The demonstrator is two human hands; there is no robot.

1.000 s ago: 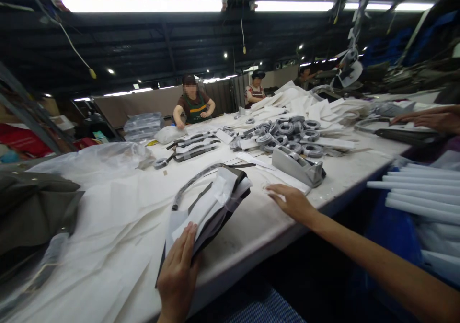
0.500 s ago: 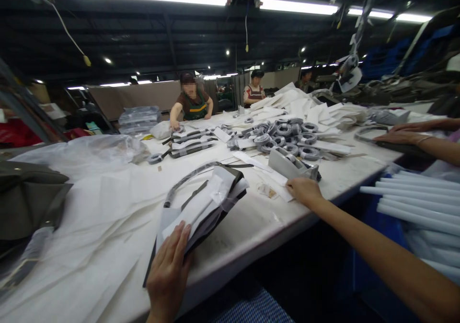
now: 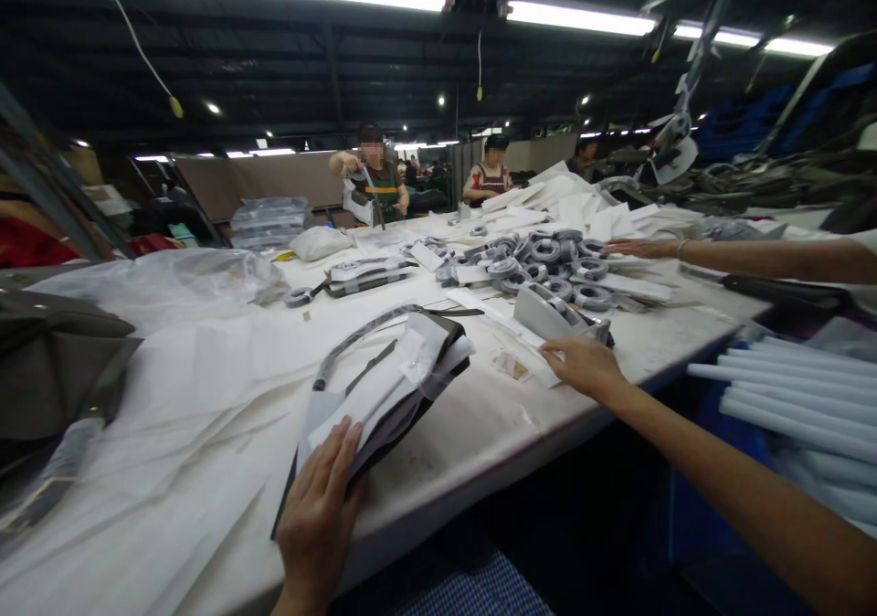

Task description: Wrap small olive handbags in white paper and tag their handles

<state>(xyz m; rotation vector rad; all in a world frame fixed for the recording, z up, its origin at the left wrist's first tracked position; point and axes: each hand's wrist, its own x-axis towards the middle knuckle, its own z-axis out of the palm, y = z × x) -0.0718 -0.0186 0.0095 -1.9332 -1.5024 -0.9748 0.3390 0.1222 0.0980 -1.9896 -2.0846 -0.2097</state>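
My left hand (image 3: 322,497) is closed around the near end of a dark handbag (image 3: 449,328), fingers on top and thumb out of sight. White paper (image 3: 390,374) covers the bag's upper face, and its plastic-wrapped handle (image 3: 356,337) curves out on the far side. My right hand (image 3: 586,369) pinches the near end of a white paper strip (image 3: 503,319) lying on the table. Just beyond those fingers stands a grey tape dispenser (image 3: 552,313). A small clear packet (image 3: 511,366) lies left of the right hand.
Behind the dispenser is a heap of grey wrapped coils (image 3: 544,250), with white paper sheets (image 3: 568,196) piled farther back. White tubes (image 3: 795,397) lie at right. A co-worker's arm (image 3: 760,258) reaches in from the right; another co-worker (image 3: 374,182) stands across the table (image 3: 480,442).
My hands stay nearly in place; the right fingers shift slightly left. The co-worker opposite has raised a strapped item. At right, a co-worker's hand has moved left to the coils.
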